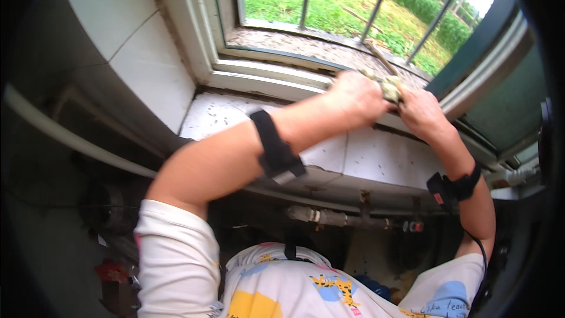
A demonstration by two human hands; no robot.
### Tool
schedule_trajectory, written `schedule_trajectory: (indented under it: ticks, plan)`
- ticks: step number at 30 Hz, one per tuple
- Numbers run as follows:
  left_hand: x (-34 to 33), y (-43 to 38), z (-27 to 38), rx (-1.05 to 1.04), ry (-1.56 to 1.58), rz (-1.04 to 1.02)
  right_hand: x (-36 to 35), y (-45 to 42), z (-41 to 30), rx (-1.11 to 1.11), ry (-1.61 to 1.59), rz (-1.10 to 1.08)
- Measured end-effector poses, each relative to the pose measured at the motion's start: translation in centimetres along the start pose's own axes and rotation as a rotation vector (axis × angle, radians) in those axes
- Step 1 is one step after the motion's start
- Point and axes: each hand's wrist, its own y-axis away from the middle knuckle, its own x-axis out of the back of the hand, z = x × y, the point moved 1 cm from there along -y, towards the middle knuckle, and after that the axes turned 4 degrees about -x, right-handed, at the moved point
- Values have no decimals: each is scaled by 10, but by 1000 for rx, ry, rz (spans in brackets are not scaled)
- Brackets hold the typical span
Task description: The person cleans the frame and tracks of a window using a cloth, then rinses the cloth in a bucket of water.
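Note:
Both of my hands are raised over the windowsill, close together at the open part of the window. Between them is a crumpled yellow-green cloth point(390, 88). My left hand point(358, 97) grips it from the left in a fist, slightly blurred. On the other side, my right hand point(421, 112) is closed around the cloth's right part. Beneath the hands runs the white window track point(269, 80), and nearer to me lies the white tiled sill point(324, 153), dotted with dark specks. The fingers hide much of the cloth.
Metal window bars point(377, 4) stand beyond the frame, with grass outside. A thin stick point(382, 58) rests on the dirty outer ledge point(282, 40). At right is a sliding window pane point(503, 97). Below the sill runs a grey pipe point(326, 217); a tiled wall point(145, 70) bounds the left.

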Motion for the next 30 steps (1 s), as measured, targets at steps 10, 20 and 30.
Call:
schedule_trajectory:
  ticks: [10, 20, 30]
  plan:
    - [-5, 42, -41, -13, 42, 191, -15, -26, -53, 94, -109, 44]
    - [68, -19, -47, 31, -109, 184, 67, -44, -26, -128, 126, 111]
    - [33, -39, -43, -124, 257, -178, -2, -28, 13, -39, 248, -283]
